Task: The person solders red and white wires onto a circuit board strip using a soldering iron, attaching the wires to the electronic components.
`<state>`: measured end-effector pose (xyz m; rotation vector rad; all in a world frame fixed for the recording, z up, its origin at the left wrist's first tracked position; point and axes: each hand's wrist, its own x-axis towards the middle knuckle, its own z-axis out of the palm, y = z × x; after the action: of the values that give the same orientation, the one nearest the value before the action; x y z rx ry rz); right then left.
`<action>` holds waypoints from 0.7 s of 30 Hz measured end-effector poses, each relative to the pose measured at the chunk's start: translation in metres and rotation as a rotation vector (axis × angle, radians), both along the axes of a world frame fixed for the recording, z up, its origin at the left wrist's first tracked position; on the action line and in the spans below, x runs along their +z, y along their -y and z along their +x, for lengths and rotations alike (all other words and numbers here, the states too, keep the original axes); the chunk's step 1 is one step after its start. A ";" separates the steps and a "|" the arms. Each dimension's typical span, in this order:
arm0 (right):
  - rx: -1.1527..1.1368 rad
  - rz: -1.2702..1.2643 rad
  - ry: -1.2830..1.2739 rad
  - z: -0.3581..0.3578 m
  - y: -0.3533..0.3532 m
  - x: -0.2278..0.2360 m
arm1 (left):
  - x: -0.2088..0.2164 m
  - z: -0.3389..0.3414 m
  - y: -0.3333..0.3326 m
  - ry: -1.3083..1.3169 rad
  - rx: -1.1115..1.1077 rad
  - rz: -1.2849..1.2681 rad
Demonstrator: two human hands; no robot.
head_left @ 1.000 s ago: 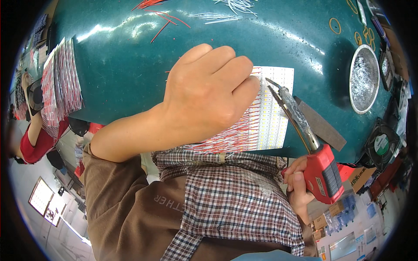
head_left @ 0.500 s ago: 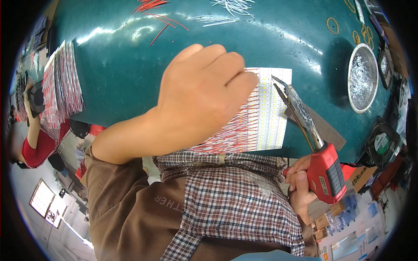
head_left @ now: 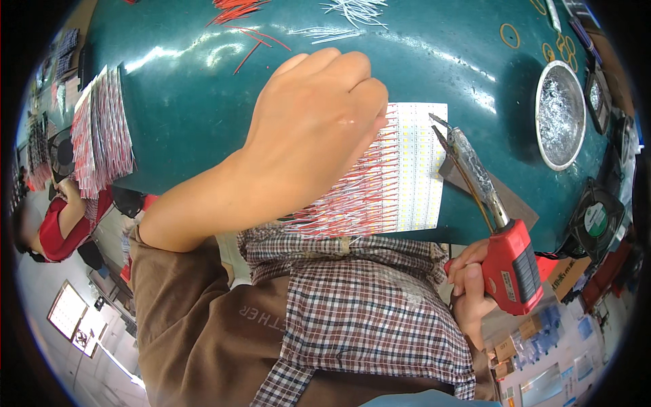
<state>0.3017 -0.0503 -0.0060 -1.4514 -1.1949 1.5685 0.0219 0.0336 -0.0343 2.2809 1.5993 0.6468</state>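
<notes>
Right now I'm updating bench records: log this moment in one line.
left hand: curled over white board, grip hidden | right hand: holding red-handled soldering iron | iron tip: near board's upper-right corner

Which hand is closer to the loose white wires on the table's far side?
The left. The left hand is on the near side of the loose white wires, apart from them; the right hand is farther back and rightward, gripping the soldering iron.

My left hand (head_left: 312, 115) has slid back leftward over the white board (head_left: 415, 169); the tip of the soldering iron (head_left: 476, 163) now stands farther right of those fingers (head_left: 373, 95), and far left of them a co-worker's arm (head_left: 70, 211) has shifted
</notes>
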 end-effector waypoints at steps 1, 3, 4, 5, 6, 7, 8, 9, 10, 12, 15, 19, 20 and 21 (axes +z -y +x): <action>-0.001 0.009 -0.009 0.000 0.000 0.000 | 0.000 0.000 0.000 -0.035 -0.004 -0.002; 0.003 0.019 -0.001 0.002 0.001 -0.002 | 0.001 -0.001 -0.002 -0.012 0.012 0.004; 0.006 0.027 0.010 0.002 0.002 -0.003 | 0.003 -0.001 -0.002 0.012 0.028 0.010; 0.003 0.027 0.011 0.004 0.002 -0.004 | 0.005 -0.002 -0.003 0.014 0.024 0.009; 0.009 0.047 0.010 0.005 0.002 -0.005 | 0.008 -0.002 -0.004 0.030 0.026 0.026; 0.016 0.067 0.009 0.005 0.003 -0.005 | 0.010 -0.003 -0.005 0.046 0.029 0.043; 0.017 0.066 0.007 0.005 0.002 -0.004 | 0.013 -0.003 -0.002 0.044 0.030 0.042; 0.020 0.044 0.012 0.004 0.001 -0.002 | 0.016 -0.002 0.003 0.047 0.022 0.016; 0.023 0.022 0.017 0.003 0.001 -0.002 | 0.018 -0.002 0.005 0.051 0.013 -0.009; 0.022 0.039 0.013 0.003 0.001 -0.003 | 0.018 0.000 0.005 0.107 0.031 0.017; 0.020 0.050 0.006 0.002 0.001 -0.004 | 0.013 -0.003 0.003 0.228 0.062 0.035; -0.018 0.036 -0.017 -0.001 0.001 -0.005 | 0.010 -0.004 0.007 0.345 0.119 -0.053; -0.018 0.036 -0.017 -0.001 0.001 -0.004 | 0.009 -0.004 0.009 0.345 0.119 -0.053; -0.001 0.017 -0.015 -0.002 0.001 -0.002 | 0.007 -0.004 0.010 0.371 0.162 -0.099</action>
<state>0.2996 -0.0511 -0.0084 -1.4265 -1.1958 1.5627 0.0180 0.0236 -0.0269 1.8412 1.5989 0.9445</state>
